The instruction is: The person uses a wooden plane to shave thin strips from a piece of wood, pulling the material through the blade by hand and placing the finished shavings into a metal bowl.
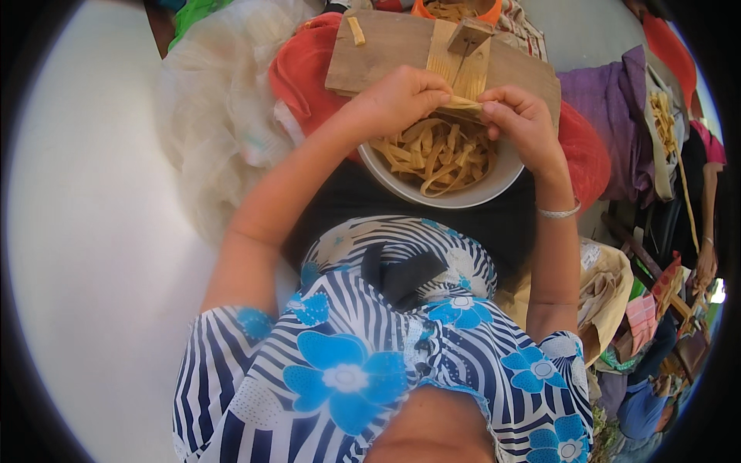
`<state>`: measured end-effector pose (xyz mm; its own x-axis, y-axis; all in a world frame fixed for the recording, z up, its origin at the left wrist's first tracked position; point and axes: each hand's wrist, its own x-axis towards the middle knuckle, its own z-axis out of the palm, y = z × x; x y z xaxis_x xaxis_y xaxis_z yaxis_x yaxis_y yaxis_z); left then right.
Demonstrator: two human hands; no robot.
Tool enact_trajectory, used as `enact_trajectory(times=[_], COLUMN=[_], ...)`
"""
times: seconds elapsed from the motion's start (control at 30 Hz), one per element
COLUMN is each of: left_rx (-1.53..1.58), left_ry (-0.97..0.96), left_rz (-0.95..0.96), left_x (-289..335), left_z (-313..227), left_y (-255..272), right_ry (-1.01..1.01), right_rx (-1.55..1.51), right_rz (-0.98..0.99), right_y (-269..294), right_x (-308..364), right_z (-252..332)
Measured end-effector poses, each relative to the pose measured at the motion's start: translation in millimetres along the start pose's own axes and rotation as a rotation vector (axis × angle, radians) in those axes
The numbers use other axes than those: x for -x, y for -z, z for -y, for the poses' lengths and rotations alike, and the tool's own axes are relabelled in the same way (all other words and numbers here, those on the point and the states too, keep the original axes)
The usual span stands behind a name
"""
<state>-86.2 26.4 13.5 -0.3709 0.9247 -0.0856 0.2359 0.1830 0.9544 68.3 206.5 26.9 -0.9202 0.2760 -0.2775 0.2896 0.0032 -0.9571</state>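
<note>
Left hand (409,94) and right hand (515,117) pinch a strip (465,104), fingers closed; board (378,55) hides far rim of bowl (451,202); orange tub (492,13) cut off.

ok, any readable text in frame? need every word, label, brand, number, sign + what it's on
None legible.
Translucent white plastic: faint coloured marks, too blurred to read.
Tan bag: pale patch near its top, too small to read.
</note>
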Motion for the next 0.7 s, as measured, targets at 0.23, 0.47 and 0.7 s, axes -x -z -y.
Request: enact_trajectory(times=[0.23,0.47,0.7], left_rx=[0.083,-0.089,0.077], left_ry=[0.084,0.015,0.160], left_rz=[-0.046,-0.158,-0.266], left_x=[-32.1,-41.4,-19.8], left_z=[10.8,18.5,30.4], left_y=[25.2,10.3,10.3], right_ry=[0.087,0.220,0.636], right_rx=[0.009,0.360,0.984], right_rz=[-0.223,-0.319,-0.454], right_y=[-11.7,-19.0,-24.3], right_x=[-30.2,-42.0,-10.5], right_z=[-6.1,-23.0,-4.4])
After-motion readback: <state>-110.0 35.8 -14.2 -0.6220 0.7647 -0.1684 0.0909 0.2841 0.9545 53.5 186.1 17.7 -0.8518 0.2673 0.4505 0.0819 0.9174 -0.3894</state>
